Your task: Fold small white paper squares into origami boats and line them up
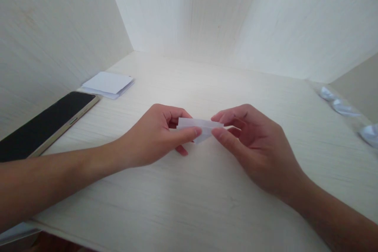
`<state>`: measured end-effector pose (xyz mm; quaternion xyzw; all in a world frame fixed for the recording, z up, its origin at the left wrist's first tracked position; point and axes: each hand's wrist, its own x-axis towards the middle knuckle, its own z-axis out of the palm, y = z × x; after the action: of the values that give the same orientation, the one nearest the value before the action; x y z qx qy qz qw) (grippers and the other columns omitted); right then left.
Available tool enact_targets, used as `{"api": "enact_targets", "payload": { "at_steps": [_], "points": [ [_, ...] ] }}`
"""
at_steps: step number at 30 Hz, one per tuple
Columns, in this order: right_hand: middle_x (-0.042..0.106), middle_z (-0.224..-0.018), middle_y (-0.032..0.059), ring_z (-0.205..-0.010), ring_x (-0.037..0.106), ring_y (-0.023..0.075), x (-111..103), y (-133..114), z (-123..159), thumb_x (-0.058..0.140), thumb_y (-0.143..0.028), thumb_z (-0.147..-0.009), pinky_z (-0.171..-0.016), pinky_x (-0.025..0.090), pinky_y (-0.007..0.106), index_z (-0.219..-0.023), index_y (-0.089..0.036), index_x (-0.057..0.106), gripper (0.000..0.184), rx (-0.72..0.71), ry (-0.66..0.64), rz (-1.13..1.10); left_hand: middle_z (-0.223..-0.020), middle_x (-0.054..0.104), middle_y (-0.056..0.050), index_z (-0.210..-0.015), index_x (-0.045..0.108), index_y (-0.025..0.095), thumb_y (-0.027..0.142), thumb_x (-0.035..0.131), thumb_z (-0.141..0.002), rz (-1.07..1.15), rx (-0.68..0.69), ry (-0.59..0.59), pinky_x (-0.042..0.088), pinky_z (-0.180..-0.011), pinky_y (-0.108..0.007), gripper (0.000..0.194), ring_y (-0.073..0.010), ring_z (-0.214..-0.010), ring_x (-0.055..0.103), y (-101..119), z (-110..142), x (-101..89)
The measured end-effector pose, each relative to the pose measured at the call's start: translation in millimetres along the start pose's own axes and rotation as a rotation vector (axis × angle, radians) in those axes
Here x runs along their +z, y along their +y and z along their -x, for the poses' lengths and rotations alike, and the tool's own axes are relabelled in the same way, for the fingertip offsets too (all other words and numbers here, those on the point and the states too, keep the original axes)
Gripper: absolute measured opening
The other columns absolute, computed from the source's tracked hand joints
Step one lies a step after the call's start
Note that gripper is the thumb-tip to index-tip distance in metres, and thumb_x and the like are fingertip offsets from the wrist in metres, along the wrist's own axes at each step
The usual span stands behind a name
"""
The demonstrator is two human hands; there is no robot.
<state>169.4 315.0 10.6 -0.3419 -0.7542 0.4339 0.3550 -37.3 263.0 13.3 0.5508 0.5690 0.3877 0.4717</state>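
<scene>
A small folded strip of white paper (198, 126) is held just above the pale wooden desk (189, 197), between both hands at the centre of the view. My left hand (153, 136) pinches its left end between thumb and curled fingers. My right hand (254, 145) pinches the right end with thumb and forefinger. Part of the paper is hidden behind my fingers.
A dark-screened phone (44, 124) lies at the left by the wall. Behind it sits a small stack of white paper squares (108, 84). Several small folded white paper pieces (342, 106) lie along the right edge. Pale wooden walls enclose the desk at back and left.
</scene>
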Motion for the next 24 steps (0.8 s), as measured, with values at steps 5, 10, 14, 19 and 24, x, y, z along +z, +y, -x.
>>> {"api": "enact_targets", "payload": {
  "at_steps": [5,10,14,19,24],
  "points": [
    [0.074,-0.08,0.0005,-0.073,0.069,0.0173,4,-2,5,0.072,-0.019,-0.089,-0.069,0.059,0.032,-0.083,-0.025,0.069,0.009,-0.091,0.059,0.13,-0.066,0.071,0.005,-0.086,0.059,0.021,0.028,0.078,-0.082,-0.021,0.083,0.068,0.06,-0.053,-0.019,0.02,-0.0156,-0.062,0.076,-1,6,1.5],
    [0.077,-0.085,-0.0006,-0.076,0.07,0.0152,5,-4,4,0.071,-0.014,-0.089,-0.071,0.058,0.029,-0.088,-0.025,0.076,0.012,-0.135,0.02,0.113,-0.085,0.074,0.002,-0.085,0.036,0.025,0.03,0.079,-0.081,-0.025,0.182,0.171,0.06,-0.053,-0.021,0.043,-0.0164,-0.07,0.077,-4,10,4.0],
    [0.078,-0.084,-0.0013,-0.074,0.07,0.0152,5,-4,3,0.072,-0.015,-0.089,-0.068,0.056,0.029,-0.089,-0.026,0.078,0.013,-0.1,0.001,0.083,-0.087,0.072,0.002,-0.086,0.042,0.025,0.03,0.077,-0.085,-0.105,0.264,0.207,0.061,-0.054,-0.021,0.036,-0.015,-0.072,0.075,-8,13,5.6],
    [0.077,-0.081,-0.0016,-0.072,0.069,0.0149,4,-4,2,0.073,-0.015,-0.088,-0.067,0.054,0.029,-0.088,-0.024,0.077,0.01,-0.062,0.027,0.119,-0.086,0.074,0.005,-0.1,0.066,0.024,0.022,0.071,-0.091,-0.246,0.406,0.204,0.062,-0.063,-0.017,0.01,-0.0096,-0.07,0.074,-6,16,4.8],
    [0.077,-0.084,-0.0009,-0.076,0.07,0.0151,3,-1,3,0.071,-0.011,-0.088,-0.07,0.054,0.029,-0.088,-0.023,0.076,0.013,-0.117,0.008,0.12,-0.098,0.081,0.0,-0.096,0.078,0.023,0.019,0.07,-0.091,-0.259,0.381,0.151,0.063,-0.069,-0.019,0.01,-0.0139,-0.083,0.076,0,15,5.4]
  ]
}}
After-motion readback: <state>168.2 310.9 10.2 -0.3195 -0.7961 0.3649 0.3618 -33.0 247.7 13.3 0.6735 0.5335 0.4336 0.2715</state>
